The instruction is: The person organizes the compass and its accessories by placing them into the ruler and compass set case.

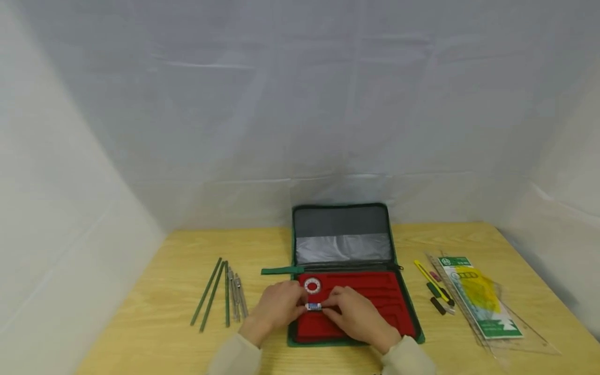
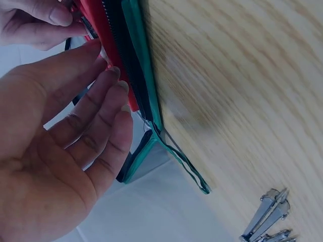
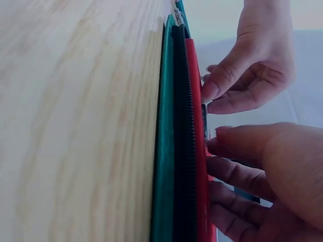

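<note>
A small blue-and-white block (image 1: 313,307), possibly an eraser, lies over the red tray (image 1: 316,329) of an unzipped green case (image 1: 392,234). At its left end, my left hand (image 1: 279,303) holds it between thumb and fingers. The right hand (image 1: 355,313) pinches the opposite end. In the right wrist view, the block's dark edge (image 3: 204,115) shows between both hands, close against the red tray. A white ring-shaped piece (image 1: 306,285) with dark marks sits in the tray's upper left, just beyond the left fingers. Fingers hide part of the block in the left wrist view.
Left of the case lie several green pencils (image 1: 207,292) and metal compasses (image 1: 238,294). To the right are a yellow cutter (image 1: 426,272), small dark pieces (image 1: 438,305), and clear rulers under a green-and-white packet (image 1: 498,327). A green strap (image 1: 281,270) sticks out leftward.
</note>
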Tool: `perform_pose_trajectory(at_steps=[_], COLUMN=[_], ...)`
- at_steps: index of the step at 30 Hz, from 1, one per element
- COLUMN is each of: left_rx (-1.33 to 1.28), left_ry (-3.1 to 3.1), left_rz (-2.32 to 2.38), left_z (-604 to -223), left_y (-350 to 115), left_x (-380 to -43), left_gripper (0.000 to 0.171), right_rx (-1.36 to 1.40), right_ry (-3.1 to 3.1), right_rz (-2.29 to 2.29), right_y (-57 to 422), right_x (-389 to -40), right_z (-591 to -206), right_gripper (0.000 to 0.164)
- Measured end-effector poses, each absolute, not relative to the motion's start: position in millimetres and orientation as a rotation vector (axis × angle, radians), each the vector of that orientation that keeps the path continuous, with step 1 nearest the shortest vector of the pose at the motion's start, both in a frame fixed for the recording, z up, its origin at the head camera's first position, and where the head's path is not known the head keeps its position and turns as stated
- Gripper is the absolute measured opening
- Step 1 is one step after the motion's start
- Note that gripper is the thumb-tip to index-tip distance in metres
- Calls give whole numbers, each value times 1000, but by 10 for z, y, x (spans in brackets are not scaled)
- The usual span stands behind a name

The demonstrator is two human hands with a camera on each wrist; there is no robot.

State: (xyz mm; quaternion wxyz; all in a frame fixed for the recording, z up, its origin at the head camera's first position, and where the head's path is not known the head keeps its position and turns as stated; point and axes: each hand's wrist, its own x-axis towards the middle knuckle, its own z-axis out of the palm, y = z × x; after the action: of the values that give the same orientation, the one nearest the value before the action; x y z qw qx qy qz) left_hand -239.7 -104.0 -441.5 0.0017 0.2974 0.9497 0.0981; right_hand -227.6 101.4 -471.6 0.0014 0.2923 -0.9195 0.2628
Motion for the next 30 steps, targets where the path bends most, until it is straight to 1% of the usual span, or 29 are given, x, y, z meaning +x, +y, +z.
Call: perform_pose_trajectory(at_steps=[6,12,17,22,30], left_rx=[914,955,948,866,665], left_ry=[3005,3039,3053,3087,3181], left_rz=[317,319,307,335,372], left_z=[-4408,-4414,-4423,-4411,-4375], left_y=[-1068,-1080,-1070,-1114,-1293], left_x=[-2383,-2363,-2346,-2311,-2306], left_gripper=[10,9,10,10,10], right_rx=[861,803,786,747,709], right_ry=[-2862,-2840,-2868,-2879,-2773], right_rz=[763,775,814,802,758], right_y=[978,934,913,910,881], right_x=[-2261,-2245,-2234,-2220,-2212], right_z=[-4698,-4709,-4691,-4683,-4647], right_gripper=[15,10,10,12,17])
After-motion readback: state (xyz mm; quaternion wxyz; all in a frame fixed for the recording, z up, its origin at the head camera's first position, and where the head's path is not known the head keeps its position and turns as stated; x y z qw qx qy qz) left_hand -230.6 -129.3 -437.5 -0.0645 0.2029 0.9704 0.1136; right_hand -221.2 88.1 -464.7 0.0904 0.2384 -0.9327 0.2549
